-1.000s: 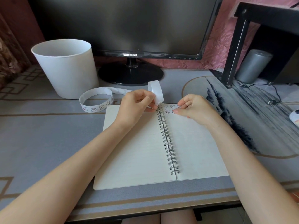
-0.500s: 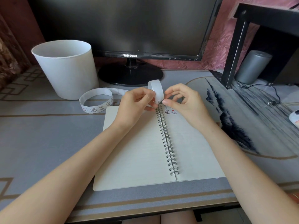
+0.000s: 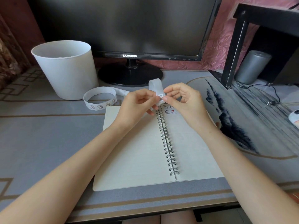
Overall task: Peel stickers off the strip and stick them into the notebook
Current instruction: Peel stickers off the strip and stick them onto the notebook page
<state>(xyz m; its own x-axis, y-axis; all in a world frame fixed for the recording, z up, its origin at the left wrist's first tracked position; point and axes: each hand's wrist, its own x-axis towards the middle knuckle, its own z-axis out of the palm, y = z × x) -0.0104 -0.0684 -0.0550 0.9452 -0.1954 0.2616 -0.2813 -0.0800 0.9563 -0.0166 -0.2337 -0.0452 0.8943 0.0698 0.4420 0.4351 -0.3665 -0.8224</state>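
White strip [image 3: 100, 98], cream notebook [image 3: 134, 151], grey table [image 3: 40, 143].

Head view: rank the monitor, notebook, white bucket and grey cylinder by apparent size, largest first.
1. Monitor, though cropped at the top.
2. Notebook, helped by lying nearest the camera.
3. White bucket.
4. Grey cylinder, clearly smallest.

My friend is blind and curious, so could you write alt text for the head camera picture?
A left hand holds a white sticker strip above an open spiral notebook while the right hand pinches a sticker on it. A few stickers sit at the top of the right page; a white bucket and dark monitor stand behind.
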